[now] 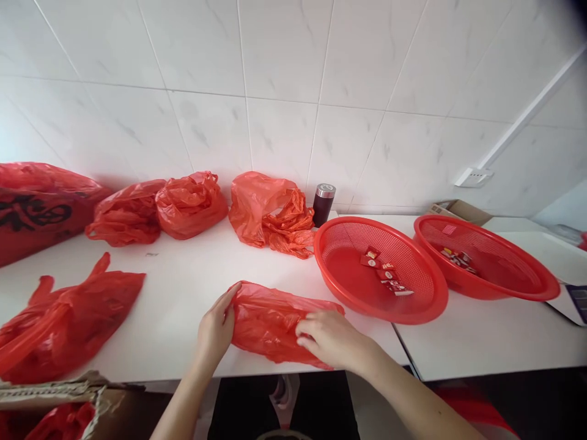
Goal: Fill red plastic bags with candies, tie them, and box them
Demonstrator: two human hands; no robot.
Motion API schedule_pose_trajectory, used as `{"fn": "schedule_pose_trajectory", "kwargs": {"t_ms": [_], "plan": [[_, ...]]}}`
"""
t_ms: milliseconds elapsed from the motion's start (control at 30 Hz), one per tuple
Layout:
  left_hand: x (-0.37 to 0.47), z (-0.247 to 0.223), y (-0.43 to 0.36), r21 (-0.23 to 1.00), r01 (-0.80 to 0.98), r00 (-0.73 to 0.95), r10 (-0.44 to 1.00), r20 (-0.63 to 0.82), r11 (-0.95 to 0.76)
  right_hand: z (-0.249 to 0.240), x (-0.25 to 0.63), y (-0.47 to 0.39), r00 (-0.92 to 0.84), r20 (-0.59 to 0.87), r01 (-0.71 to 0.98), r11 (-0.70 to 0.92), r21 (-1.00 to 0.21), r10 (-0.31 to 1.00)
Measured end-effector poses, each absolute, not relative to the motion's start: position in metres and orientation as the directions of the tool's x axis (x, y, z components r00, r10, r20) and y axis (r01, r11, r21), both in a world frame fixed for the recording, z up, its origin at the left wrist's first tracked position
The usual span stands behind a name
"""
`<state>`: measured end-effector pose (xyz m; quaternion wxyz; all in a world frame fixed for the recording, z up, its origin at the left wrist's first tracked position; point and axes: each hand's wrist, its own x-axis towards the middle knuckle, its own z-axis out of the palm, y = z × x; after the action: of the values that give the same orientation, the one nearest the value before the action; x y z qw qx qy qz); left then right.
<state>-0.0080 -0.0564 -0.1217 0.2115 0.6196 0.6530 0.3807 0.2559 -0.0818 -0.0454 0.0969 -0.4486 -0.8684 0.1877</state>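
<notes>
A thin red plastic bag (270, 321) lies stretched out sideways near the table's front edge. My left hand (219, 327) is closed on its left end, thumb along the near side of the edge. Over the right half of the same bag is my right hand (328, 339), its fingers curled and closed on the crinkled plastic. The bag looks flat, with folds showing through its film. Right beside it stands a red perforated basket (339, 287) with several small red and white packets (387, 275) at the bottom.
A second red basket (513, 287) holds small packets. Bunched red bags (190, 205) line the wall, near a dark tumbler (323, 205). A filled red bag (87, 318) lies at the left, above an open cardboard box (117, 409). A table seam (406, 348) runs at the right.
</notes>
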Motion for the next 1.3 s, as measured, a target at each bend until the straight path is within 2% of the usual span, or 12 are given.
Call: {"fn": "schedule_pose_trajectory", "kwargs": {"t_ms": [100,200,333,467,567,733,800,833,867,1000,1167,1300], "plan": [[0.006,-0.121,-0.058,0.754,0.652,-0.048,0.988,0.147,-0.081,-0.06,0.236,-0.076,-0.537,0.124,0.71,0.527,-0.467,0.834],[0.013,-0.121,-0.063,0.75,0.655,0.032,0.996,0.089,-0.088,-0.082,0.227,-0.067,-0.545,-0.018,0.739,0.47,-0.483,0.839],[0.008,-0.123,-0.071,0.678,0.735,0.021,0.999,-0.037,0.01,-0.098,0.241,-0.049,-0.456,-0.244,0.812,0.287,-0.509,0.856],[0.001,-0.123,-0.073,0.625,0.779,-0.03,0.998,-0.049,0.054,-0.101,0.251,-0.042,-0.419,-0.268,0.836,0.252,-0.488,0.868],[0.001,-0.122,-0.072,0.683,0.727,-0.068,0.997,-0.025,0.067,-0.085,0.248,-0.055,-0.389,-0.159,0.824,0.266,-0.5,0.907],[0.008,-0.113,-0.072,0.853,0.52,-0.03,0.999,-0.029,0.041,-0.011,0.275,-0.048,-0.493,0.154,0.561,0.449,-0.696,0.856],[0.011,-0.108,-0.074,0.89,0.45,-0.033,0.997,-0.066,0.074,0.014,0.308,-0.016,-0.34,0.187,0.673,0.377,-0.636,0.922],[0.013,-0.106,-0.075,0.902,0.424,-0.027,0.997,-0.079,0.083,0.021,0.328,0.003,-0.248,0.154,0.78,0.292,-0.554,0.956],[0.014,-0.104,-0.077,0.909,0.409,-0.013,0.996,-0.086,0.083,0.024,0.349,0.024,-0.16,0.082,0.875,0.18,-0.449,0.984],[0.012,-0.111,-0.084,0.902,0.424,0.055,0.992,-0.115,0.081,0.002,0.414,0.082,-0.008,-0.147,0.949,-0.038,-0.312,0.989],[0.007,-0.122,-0.092,0.913,0.389,0.024,0.99,-0.141,0.121,-0.037,0.436,0.096,-0.009,-0.35,0.969,-0.079,-0.236,0.937],[0.012,-0.108,-0.094,0.956,0.242,-0.024,0.986,-0.167,0.168,-0.041,0.433,0.098,-0.038,-0.346,0.97,-0.049,-0.238,0.937]]}}
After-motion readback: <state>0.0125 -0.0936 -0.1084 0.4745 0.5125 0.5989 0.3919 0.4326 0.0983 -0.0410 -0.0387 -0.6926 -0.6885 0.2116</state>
